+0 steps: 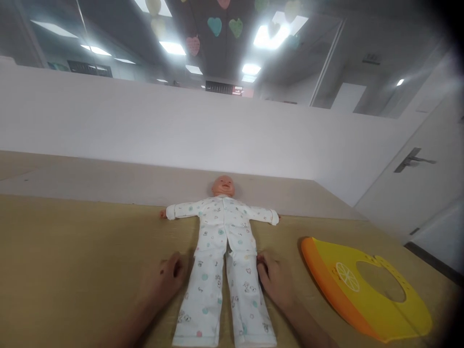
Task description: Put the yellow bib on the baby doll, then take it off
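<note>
A baby doll (223, 185) lies on its back on the table, arms spread out to both sides. It wears a white long-sleeved top (213, 220) with small printed figures and dots, its front parting below the middle. Matching white trousers (205, 285) cover the legs, which point toward me. My left hand (171, 274) rests on the table left of the trousers, fingers loosely curled, with nothing seen in it. On the other side, my right hand (276, 280) is curled too, its fingertips at the trousers' edge near the hip; no cloth is visibly gripped.
A yellow bib (384, 319) with an orange pocket and a citrus slice print lies on the wooden table (72, 261) at the right. Behind the table stands a white wall (181, 130) with windows above. A door with a metal handle (413, 159) is at the far right.
</note>
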Demonstrator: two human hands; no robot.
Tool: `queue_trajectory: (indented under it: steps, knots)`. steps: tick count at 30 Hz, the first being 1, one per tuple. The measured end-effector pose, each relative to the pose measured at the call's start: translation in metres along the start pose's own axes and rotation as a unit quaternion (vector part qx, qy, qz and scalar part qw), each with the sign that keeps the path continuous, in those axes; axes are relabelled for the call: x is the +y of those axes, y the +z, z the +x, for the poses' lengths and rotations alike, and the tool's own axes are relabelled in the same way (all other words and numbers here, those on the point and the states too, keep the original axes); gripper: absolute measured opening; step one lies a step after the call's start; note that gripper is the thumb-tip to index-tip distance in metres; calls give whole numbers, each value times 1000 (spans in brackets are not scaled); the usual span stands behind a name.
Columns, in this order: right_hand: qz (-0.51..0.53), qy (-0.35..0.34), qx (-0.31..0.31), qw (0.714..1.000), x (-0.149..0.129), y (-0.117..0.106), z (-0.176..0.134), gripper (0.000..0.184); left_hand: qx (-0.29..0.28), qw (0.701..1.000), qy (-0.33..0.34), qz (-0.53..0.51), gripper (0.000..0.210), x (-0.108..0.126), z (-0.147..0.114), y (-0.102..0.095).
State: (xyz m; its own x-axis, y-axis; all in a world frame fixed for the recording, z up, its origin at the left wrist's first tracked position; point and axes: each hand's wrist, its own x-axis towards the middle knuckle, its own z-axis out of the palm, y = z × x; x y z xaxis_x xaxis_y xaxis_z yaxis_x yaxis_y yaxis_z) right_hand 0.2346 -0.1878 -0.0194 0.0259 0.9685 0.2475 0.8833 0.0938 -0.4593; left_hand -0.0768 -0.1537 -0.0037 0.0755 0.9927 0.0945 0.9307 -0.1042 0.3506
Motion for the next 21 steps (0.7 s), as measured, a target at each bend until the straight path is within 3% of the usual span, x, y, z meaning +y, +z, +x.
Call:
queue_trajectory:
  steps: [6,13,17,21]
  knots:
    - [-97,11,-58,994,-6,-2,-4,28,-37,994,99,17,18,10,-8,5]
    - [-97,9,-116,988,-24,-11,-27,31,-49,991,107,69,33,10,-27,16]
    - [-113,-8,-97,989,-24,-14,-44,27,-40,989,140,30,27,10,-45,22]
    - [-106,-61,-47,991,-10,0,-66,17,30,986,163,-11,20,4,-72,32]
